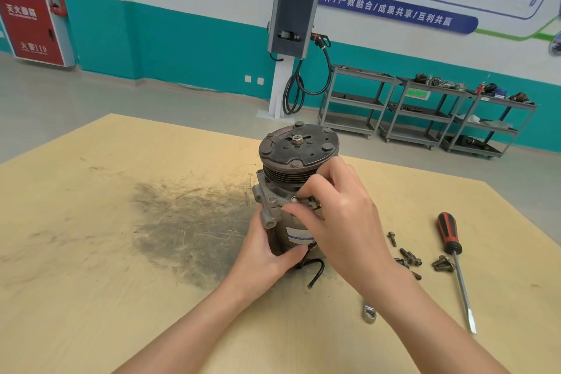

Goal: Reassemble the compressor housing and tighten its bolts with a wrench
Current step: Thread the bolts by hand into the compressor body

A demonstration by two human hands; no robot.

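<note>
The compressor [296, 161] stands upright on the wooden table [91, 252], its rusty clutch plate facing up. My left hand [267, 255] grips the lower housing from the left, thumb across the front near the white label. My right hand [337, 215] is at the upper flange and pinches a small bolt [295, 199] at a flange hole with thumb and fingertips. Several loose bolts [409, 256] lie on the table to the right. The head of a wrench [368, 311] shows beside my right forearm, which hides the rest of it.
A red-and-black-handled screwdriver [453, 264] lies at the right, tip toward me. A black wire [315, 273] curls out from the compressor's base. A dark grease stain [188, 222] covers the table left of the compressor. Grey shelving carts [425, 112] stand against the far wall.
</note>
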